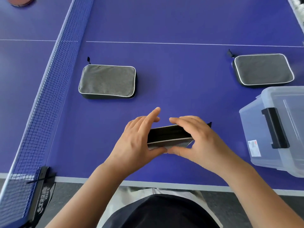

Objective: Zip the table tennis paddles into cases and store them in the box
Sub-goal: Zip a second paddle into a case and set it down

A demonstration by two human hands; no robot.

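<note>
Three cases in view: two lie flat on the table (181, 66), at 10 o'clock (107, 80) and 2 o'clock (263, 69). Left hand (134, 142) and right hand (195, 139) grip the third case (166, 136) on edge at centre; none appears boxed yet, judging by the seemingly empty box (279, 129) at 3 o'clock.

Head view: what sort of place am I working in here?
Probably a table tennis room or sports hall. The work surface is a blue table tennis table with white lines, a net is clamped across it, and a red paddle lies beyond the net.
</note>
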